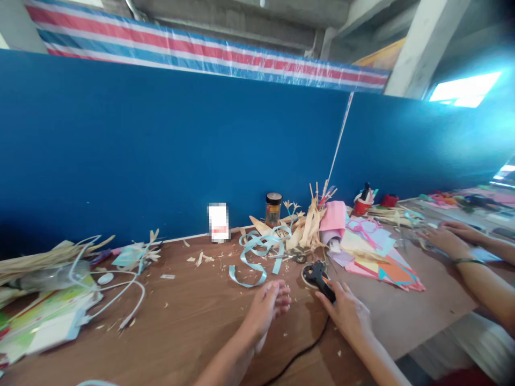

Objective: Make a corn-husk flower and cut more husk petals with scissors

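Observation:
My right hand (346, 312) is closed round the handle of a black glue gun (317, 274), whose dark cord (308, 349) trails toward the table's near edge. The gun's front end rests over a small round item that I cannot make out. To its left, my left hand (265, 310) hovers palm inward, fingers loosely curled and holding nothing. Just beyond that hand lies a curled light-blue ribbon (257, 252). Scissors (298, 255) lie behind the gun, beside a heap of dried husks (308, 228).
Coloured paper sheets (386, 265) spread to the right, near a co-worker's hands (446, 241). A jar with a black lid (273, 209) stands by the blue partition (181, 145). White cables (132, 287) and a plastic bottle (56, 276) lie at left on the brown table (181, 332).

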Demonstrator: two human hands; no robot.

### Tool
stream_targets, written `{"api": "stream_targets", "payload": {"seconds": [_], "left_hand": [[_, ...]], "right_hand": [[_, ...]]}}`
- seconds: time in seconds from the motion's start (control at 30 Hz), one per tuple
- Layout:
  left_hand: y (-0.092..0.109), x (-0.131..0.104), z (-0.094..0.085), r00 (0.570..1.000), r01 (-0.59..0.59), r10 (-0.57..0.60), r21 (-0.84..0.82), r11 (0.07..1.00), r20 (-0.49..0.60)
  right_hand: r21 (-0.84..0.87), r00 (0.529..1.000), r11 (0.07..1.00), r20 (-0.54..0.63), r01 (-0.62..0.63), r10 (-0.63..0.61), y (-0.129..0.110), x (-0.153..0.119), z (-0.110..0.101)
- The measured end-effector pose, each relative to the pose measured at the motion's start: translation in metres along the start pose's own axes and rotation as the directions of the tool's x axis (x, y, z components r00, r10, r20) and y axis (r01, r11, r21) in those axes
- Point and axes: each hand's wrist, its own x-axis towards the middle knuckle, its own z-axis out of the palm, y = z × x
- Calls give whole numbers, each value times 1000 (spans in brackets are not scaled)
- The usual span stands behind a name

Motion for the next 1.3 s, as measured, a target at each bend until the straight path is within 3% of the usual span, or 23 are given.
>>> {"api": "stream_targets", "payload": {"seconds": [0.17, 0.27, 0.33, 0.4, 0.53, 0.63, 0.77, 0.87, 0.97, 1.07, 1.17, 1.23, 1.3], "left_hand": [[8, -23, -2, 997, -49, 51, 33, 998, -53], [13, -45, -3, 980, -162, 164, 29, 986, -115], [15, -58, -6, 965, -221, 225, 40, 974, -136], [17, -69, -10, 947, -276, 284, 75, 958, -149], [20, -83, -20, 901, -385, 420, 242, 891, -112], [22, -90, -29, 799, -531, 601, 447, 720, -17], [24, -96, -41, 550, -700, 811, 639, 320, 196], [25, -98, -47, 372, -754, 851, 655, 43, 372], [25, -98, -52, 256, -729, 861, 673, -127, 440], [24, -99, -57, 198, -698, 840, 674, -241, 505], [23, -101, -61, 182, -699, 793, 644, -312, 582], [22, -102, -62, 179, -718, 796, 630, -295, 578], [22, -103, -62, 242, -731, 848, 664, -159, 471]], "right_hand": [[69, 995, 997, -94, 22, -16, -5, -3, -17], [279, 978, 946, -175, 163, -117, -27, -14, -36], [460, 950, 832, -184, 311, -253, -51, -27, -53], [637, 912, 670, -140, 381, -385, -79, -40, -68], [876, 897, 429, -8, 219, -442, -125, -56, -87], [936, 905, 345, 87, 69, -417, -142, -57, -89], [957, 900, 289, 110, 19, -422, -149, -54, -91], [971, 882, 240, 117, -4, -457, -151, -54, -95], [972, 870, 229, 158, -53, -466, -153, -55, -99], [971, 852, 215, 201, -107, -483, -153, -53, -100], [972, 819, 181, 227, -153, -527, -151, -49, -100], [964, 797, 192, 262, -185, -544, -150, -47, -97], [960, 803, 207, 274, -191, -529, -150, -46, -92]]}}
